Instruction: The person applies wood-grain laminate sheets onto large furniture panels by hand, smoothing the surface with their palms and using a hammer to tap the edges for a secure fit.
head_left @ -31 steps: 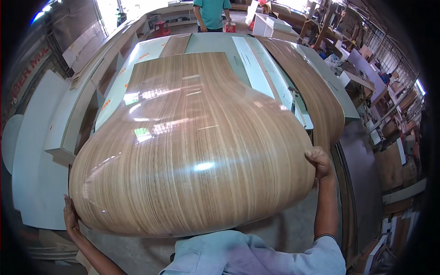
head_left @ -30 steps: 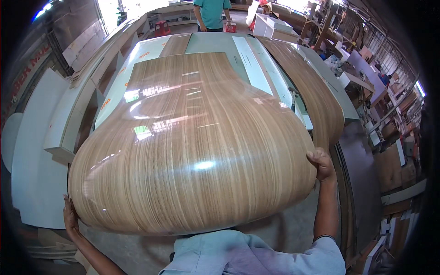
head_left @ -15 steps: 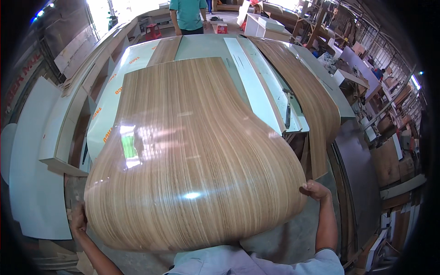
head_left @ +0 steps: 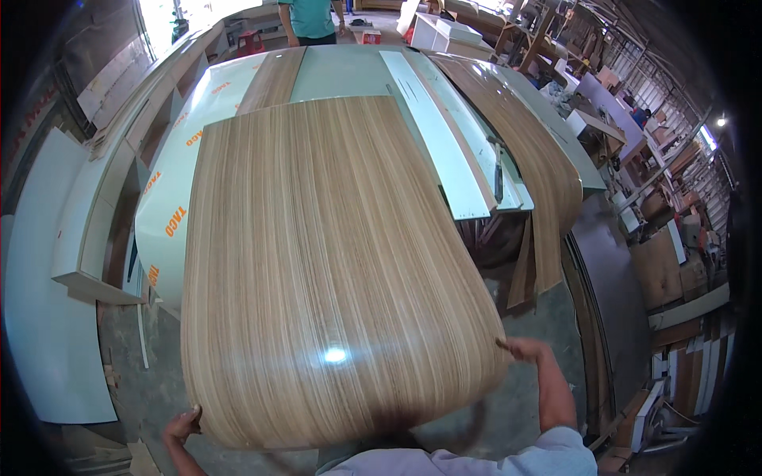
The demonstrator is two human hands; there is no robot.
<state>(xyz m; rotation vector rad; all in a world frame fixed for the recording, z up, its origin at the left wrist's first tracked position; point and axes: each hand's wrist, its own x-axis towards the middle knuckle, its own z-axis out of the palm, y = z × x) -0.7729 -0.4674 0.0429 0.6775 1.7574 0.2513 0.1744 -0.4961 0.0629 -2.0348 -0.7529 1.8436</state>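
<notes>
Hidden beneath a glossy, brown-striped wood-grain sheet (head_left: 325, 238): most fingers of the left hand (head_left: 182, 425) and right hand (head_left: 525, 349), plus part of the pale green tabletop (head_left: 345, 71); cut off at top: head of a teal-shirted person (head_left: 312, 19); at bottom: wearer's pale grey shirt (head_left: 484, 462); too small to tell: jumbled items (head_left: 689, 238), far right

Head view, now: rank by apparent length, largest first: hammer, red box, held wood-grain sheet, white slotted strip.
1. Wood-grain sheet
2. White slotted strip
3. Hammer
4. Red box

The box sits far back, so its true size against the hammer is unsure.
</notes>
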